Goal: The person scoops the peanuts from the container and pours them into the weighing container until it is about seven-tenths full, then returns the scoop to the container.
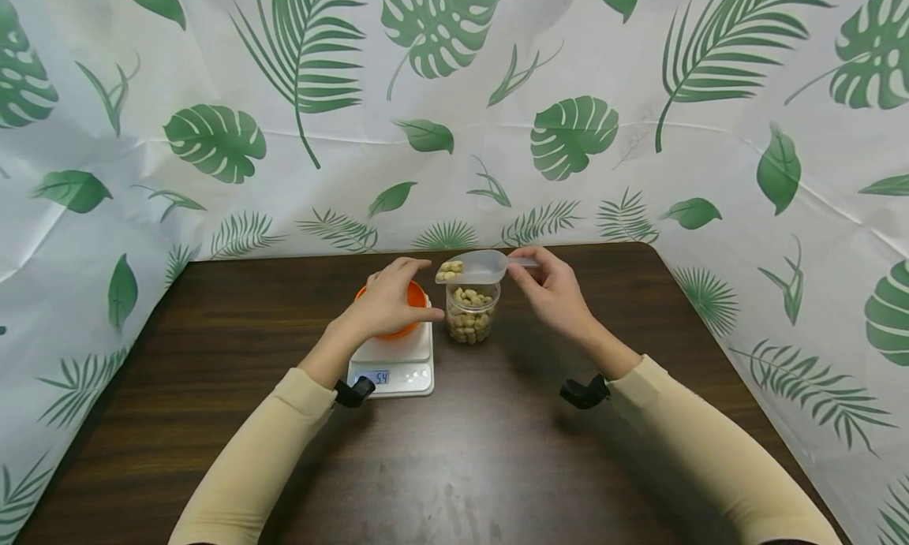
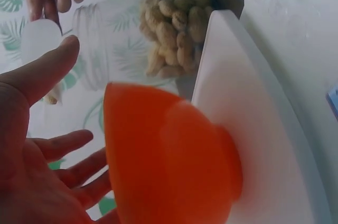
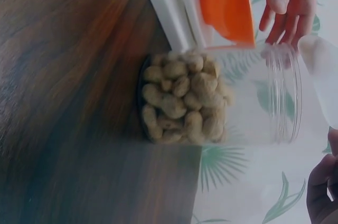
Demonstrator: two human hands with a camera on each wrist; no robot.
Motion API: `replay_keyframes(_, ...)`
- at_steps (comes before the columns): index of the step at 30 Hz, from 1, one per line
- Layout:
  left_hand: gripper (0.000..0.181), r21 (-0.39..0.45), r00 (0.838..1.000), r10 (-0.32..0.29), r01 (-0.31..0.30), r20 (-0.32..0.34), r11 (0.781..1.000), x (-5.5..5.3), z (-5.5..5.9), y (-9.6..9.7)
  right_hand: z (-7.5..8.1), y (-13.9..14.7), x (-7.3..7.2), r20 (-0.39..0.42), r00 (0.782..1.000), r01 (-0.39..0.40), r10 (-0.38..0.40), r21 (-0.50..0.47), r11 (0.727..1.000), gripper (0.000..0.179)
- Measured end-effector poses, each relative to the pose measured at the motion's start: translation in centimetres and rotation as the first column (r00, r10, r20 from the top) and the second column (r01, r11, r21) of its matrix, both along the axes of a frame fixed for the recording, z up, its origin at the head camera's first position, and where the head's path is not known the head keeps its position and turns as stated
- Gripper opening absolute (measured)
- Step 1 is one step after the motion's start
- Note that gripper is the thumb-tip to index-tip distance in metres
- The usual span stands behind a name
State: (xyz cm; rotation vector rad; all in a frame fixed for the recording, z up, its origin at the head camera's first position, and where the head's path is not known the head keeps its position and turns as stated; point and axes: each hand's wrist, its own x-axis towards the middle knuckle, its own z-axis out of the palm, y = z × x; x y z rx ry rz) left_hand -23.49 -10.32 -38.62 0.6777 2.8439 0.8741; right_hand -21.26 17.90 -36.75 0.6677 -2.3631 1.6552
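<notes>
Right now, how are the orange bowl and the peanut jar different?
The orange bowl is solid-coloured, but the peanut jar is see-through. The bowl is low and widens upward; the jar is taller with straight sides. The bowl sits on the white scale, while the jar stands on the brown table. Both are upright.

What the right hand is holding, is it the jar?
No, the right hand grips the scoop, while the jar stands on the table.
</notes>
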Motion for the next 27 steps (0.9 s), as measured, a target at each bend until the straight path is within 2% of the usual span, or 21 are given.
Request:
replay_keyframes(6,0.091,0.011,0.999,0.022,-0.023,0.034,1.000,0.4,0.1,-1.9,0.5,-1.3,0.2,-0.001,1.000,-0.009,0.009,0.034,0.999,0.021)
replay_keyframes(10,0.092,0.038,0.999,0.021,-0.023,0.040,0.999,0.7,0.1,-3.3,0.7,-2.1,0.2,-0.015,1.000,-0.012,0.013,0.067,0.998,0.020)
replay_keyframes(15,0.095,0.045,0.999,0.011,-0.013,0.042,0.999,0.7,-0.2,-4.9,0.7,-3.0,-0.1,0.006,1.000,-0.029,0.029,0.071,0.997,0.021)
replay_keyframes(22,0.100,0.058,0.995,0.001,-0.007,0.099,0.998,0.6,-0.9,-6.6,-2.3,-3.6,-2.5,-0.015,0.999,-0.031,0.033,0.097,0.995,0.023)
replay_keyframes(27,0.103,0.072,0.988,0.008,-0.019,0.153,0.997,0.6,-1.2,-7.1,-2.5,-4.5,-2.5,-0.025,0.999,-0.042,0.045,0.113,0.993,0.023)
